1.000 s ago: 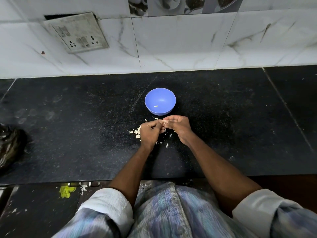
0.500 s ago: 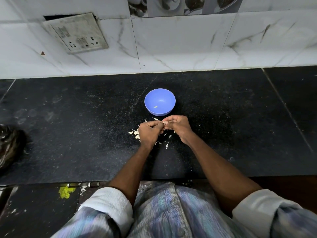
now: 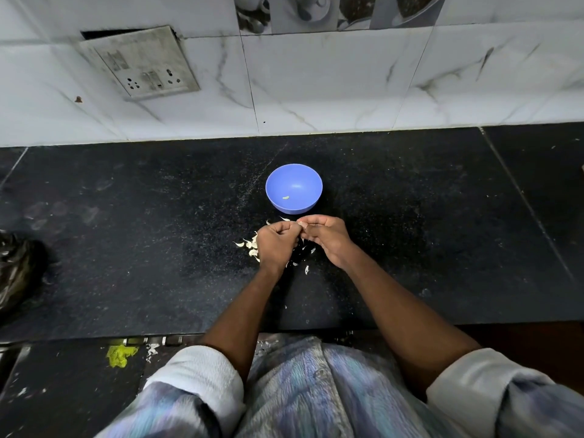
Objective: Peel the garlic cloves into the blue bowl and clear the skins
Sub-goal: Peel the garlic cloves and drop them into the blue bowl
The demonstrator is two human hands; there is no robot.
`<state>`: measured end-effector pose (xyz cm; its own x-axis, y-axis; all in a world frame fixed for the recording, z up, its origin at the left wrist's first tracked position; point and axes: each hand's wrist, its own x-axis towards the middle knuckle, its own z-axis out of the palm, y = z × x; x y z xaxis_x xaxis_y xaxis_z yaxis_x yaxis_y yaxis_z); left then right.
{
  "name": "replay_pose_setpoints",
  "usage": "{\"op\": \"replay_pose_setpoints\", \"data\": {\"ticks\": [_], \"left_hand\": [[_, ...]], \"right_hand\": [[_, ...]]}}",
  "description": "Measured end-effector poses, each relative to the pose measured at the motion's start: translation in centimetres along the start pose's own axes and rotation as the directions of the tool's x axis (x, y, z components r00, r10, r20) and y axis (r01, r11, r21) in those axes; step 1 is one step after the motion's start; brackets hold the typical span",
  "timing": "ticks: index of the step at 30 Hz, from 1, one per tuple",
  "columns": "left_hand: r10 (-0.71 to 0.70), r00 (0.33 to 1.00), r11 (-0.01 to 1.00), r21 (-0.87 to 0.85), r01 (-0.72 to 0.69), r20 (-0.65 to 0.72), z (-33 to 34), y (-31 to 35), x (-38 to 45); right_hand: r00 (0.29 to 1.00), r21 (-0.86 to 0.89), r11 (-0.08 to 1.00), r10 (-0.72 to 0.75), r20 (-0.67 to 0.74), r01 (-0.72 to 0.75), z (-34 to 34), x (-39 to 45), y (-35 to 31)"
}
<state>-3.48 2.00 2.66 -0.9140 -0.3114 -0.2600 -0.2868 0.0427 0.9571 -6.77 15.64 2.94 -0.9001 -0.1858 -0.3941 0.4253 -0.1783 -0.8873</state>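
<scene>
On the near side of the blue bowl, just above the black bench, the person's two hands meet knuckle to knuckle. The left hand is curled into a loose fist, its fingertips turned toward the right hand, and the right hand's fingers are bent in the same way. Between the two grips sits a small pale garlic clove, pinched from both sides (only a sliver of it shows past the fingertips, so how much skin remains on it cannot be told).

The bowl stands upright on the bench, a little beyond the hands and apart from them. One small pale piece lies inside it, low on the near wall; whether it is a peeled clove or a scrap of skin is too small to tell.

Loose garlic skins lie scattered on the bench to the left of the left hand, and more flecks lie under and just near of both hands. A few reach toward the bowl's near edge.

At the far left edge of the bench rests a crumpled dark bag. Behind the bench rises a white marbled tile wall with a grimy switch plate tilted on it, up to the left. Both sleeves are rolled back to the elbows.
</scene>
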Motion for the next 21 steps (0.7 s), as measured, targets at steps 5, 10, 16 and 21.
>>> {"op": "replay_pose_setpoints", "data": {"ticks": [5,10,16,21], "left_hand": [[-0.014,1.000,0.999,-0.047,0.015,0.026,0.3,-0.4,0.1],[0.030,0.998,0.999,-0.028,-0.028,0.059,0.1,-0.9,0.0],[0.074,0.992,0.997,0.020,-0.077,0.099,0.0,-0.9,-0.3],[0.148,0.988,0.979,0.138,-0.153,0.044,-0.6,-1.2,-0.2]], "right_hand": [[0.995,0.199,0.976,0.095,-0.010,-0.091,0.5,0.1,-0.1],[0.988,0.235,0.961,0.152,-0.006,-0.147,0.5,-0.1,-0.3],[0.989,0.318,0.940,0.143,-0.044,-0.122,0.3,0.0,0.0],[0.990,0.258,0.958,0.137,-0.015,-0.128,-0.4,-0.2,0.2]]}}
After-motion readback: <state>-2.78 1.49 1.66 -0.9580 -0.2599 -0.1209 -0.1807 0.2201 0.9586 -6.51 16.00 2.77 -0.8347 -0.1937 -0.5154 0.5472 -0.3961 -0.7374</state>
